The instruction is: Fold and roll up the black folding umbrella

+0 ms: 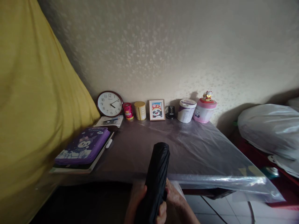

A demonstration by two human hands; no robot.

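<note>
A: So how are we gripping this thing?

B: Our left hand (137, 199) is wrapped round what looks like a folded black umbrella (157, 169). Thumb's on the near left; the fingertips at lower right seem to be its too. Our right hand (174, 196) is up against the right side, but its fingertips are hidden, so we can't tell if they're pinching anything.

A: Heavy?

B: Lightish, we'd guess: stiff core, soft, slightly slick cloth. Nothing fragile. We'd hold it round the middle, firmly enough that the folds don't slip.

A: And where does it sit?

B: Upper end pokes up past both hands, tilted a bit right, and overlaps the table (193, 146) in our view. Picture frame (157, 110) is well beyond.
</note>
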